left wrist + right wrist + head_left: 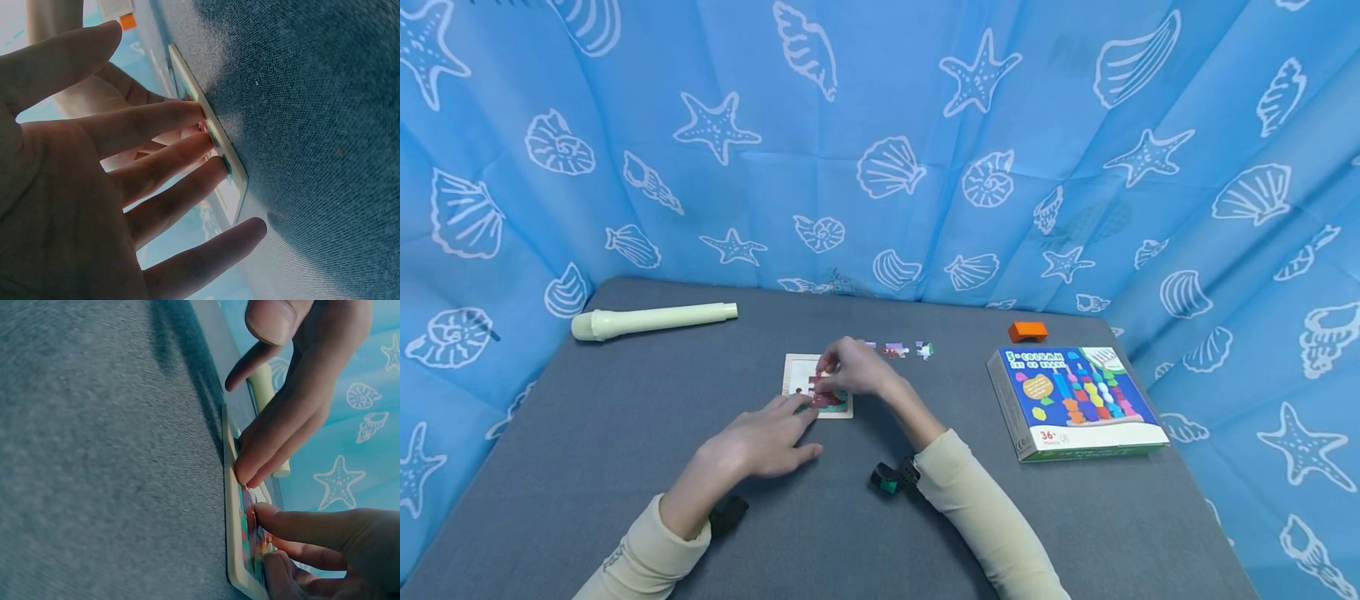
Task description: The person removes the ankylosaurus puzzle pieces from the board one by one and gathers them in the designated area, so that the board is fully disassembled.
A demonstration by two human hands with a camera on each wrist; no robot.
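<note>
A small jigsaw puzzle in a pale wooden frame point(787, 377) lies on the table, partly filled with reddish-brown and green pieces. My left hand point(766, 437) has its fingers nearly straight, the tips resting on the puzzle's near edge. In the left wrist view, the left fingers point(169, 156) lie spread against the frame. From the far right side, my right hand point(859, 368) reaches over the board and pinches a small reddish puzzle piece point(815, 379) between thumb and finger. The right fingers point(312, 526) are low over the picture and hide part of it.
Several loose puzzle pieces point(896, 350) lie behind the right hand. A pale green toy microphone point(658, 320) is at the back left. To the right are a bead-set box point(1078, 404) and an orange block point(1027, 332). A blue shell-print curtain point(887, 167) surrounds the grey table point(925, 533).
</note>
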